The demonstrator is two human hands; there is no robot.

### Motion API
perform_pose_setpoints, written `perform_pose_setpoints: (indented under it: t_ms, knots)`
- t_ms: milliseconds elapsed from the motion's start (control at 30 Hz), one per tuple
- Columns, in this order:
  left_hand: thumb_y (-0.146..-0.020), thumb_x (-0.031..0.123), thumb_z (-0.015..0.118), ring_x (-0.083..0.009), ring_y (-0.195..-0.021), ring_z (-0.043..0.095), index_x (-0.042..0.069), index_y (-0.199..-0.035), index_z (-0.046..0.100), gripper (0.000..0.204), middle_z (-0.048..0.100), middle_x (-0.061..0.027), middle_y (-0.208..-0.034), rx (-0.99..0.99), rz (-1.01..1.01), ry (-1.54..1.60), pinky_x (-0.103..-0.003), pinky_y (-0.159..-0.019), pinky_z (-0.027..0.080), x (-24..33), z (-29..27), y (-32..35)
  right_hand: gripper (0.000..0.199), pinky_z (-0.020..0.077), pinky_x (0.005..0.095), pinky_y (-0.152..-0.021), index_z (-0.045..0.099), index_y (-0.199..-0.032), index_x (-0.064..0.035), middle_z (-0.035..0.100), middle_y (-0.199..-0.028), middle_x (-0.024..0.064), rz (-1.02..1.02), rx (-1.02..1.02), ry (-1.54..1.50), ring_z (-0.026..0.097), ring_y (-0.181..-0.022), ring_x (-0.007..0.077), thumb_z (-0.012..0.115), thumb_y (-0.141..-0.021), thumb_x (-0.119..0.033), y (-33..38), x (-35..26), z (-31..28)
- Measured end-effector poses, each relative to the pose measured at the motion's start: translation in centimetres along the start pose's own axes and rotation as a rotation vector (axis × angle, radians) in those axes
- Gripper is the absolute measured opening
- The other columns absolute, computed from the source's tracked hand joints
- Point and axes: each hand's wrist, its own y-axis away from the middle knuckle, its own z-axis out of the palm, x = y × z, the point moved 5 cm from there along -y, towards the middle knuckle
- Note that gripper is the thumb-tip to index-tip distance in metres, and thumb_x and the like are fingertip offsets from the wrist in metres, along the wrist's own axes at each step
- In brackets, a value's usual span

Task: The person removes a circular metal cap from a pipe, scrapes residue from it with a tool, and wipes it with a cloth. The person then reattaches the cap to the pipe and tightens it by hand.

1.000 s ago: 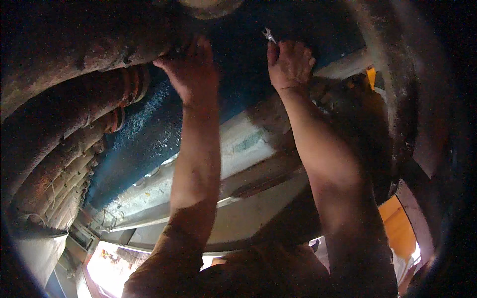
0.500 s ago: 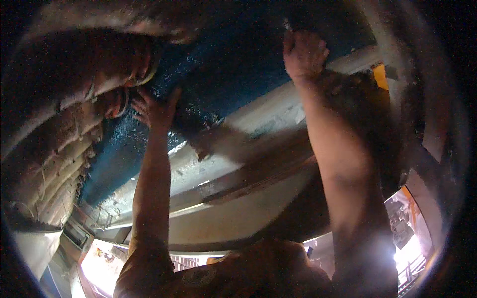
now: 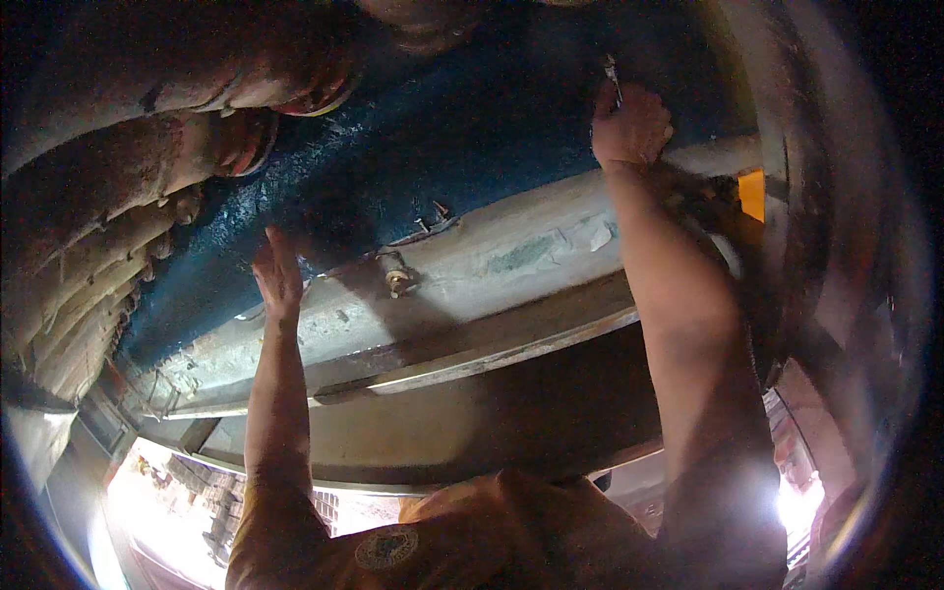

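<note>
My right hand [image 3: 632, 126] is closed around a slim silver metal tool [image 3: 612, 71], whose narrow end sticks up past the thumb side. It is raised in front of the dark blue surface [image 3: 472, 128]; contact with it is hard to tell. Lower at the left, my left hand [image 3: 279, 273] is held up empty, fingers stretched out and seen nearly edge-on. It is near the lower border of the blue surface, by a pale, worn metal ledge [image 3: 531, 246]. A brass-coloured fitting [image 3: 397, 281] sits on that ledge, and small bolts [image 3: 433, 218] poke out above it.
Bulky, dirty ribbed tubes or ducts [image 3: 128, 187] crowd the upper left. A yellow piece [image 3: 751, 196] shows at the right beside a curved frame [image 3: 777, 226]. Below the ledge runs a long rail [image 3: 482, 356]. Bright openings lie at both lower corners.
My left hand has dropped and shifted left, its fingers less spread. My right hand moved slightly right and down, and the tool shows more clearly. The view has shifted, revealing the brass-coloured fitting.
</note>
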Motion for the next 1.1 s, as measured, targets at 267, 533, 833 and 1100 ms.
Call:
perform_pose_setpoints:
  t_ms: [267,533,833,1100]
  knots:
    - [-0.065,0.077,0.062,-0.0397,-0.141,0.019,0.011,-0.148,0.024,0.113,0.018,-0.0228,-0.152,0.003,0.356,-0.654,-0.057,-0.111,0.017,-2.0,1.0,0.6,0.033,0.0453,0.0518,-0.075,0.065,-0.090,-0.0106,0.063,-0.094,0.0158,-0.079,0.149,-0.006,0.058,-0.090,0.0364,0.055,-0.090,-0.042,0.8,-0.6,-0.8]
    - [-0.073,0.076,0.052,-0.0420,-0.143,0.012,0.005,-0.151,0.016,0.110,0.013,-0.0231,-0.156,0.255,0.058,-0.534,-0.059,-0.113,0.008,-2.2,4.4,-1.9,0.031,0.0436,0.0520,-0.073,0.063,-0.086,-0.0113,0.062,-0.093,0.0143,-0.107,0.141,0.005,0.057,-0.089,0.0353,0.055,-0.090,-0.040,0.7,0.3,-0.3]
    - [-0.089,0.071,0.029,-0.0438,-0.143,0.010,0.003,-0.150,0.015,0.092,0.011,-0.0219,-0.156,0.454,-0.511,-0.481,-0.059,-0.113,0.007,-2.2,5.2,-4.5,0.024,0.0453,0.0551,-0.067,0.064,-0.083,-0.0074,0.064,-0.085,0.0179,-0.168,0.240,-0.151,0.060,-0.081,0.0404,0.058,-0.090,-0.030,0.6,-0.2,-1.4]
    - [-0.087,0.073,0.033,-0.0424,-0.143,0.010,0.004,-0.150,0.018,0.095,0.013,-0.0211,-0.156,0.467,-0.496,-0.448,-0.058,-0.114,0.008,-0.8,4.6,-4.5,0.023,0.0483,0.0396,-0.060,0.059,-0.098,-0.0083,0.060,-0.073,0.0063,0.004,-0.136,-0.750,0.059,-0.069,0.0230,0.059,-0.094,-0.031,0.2,2.1,2.1]
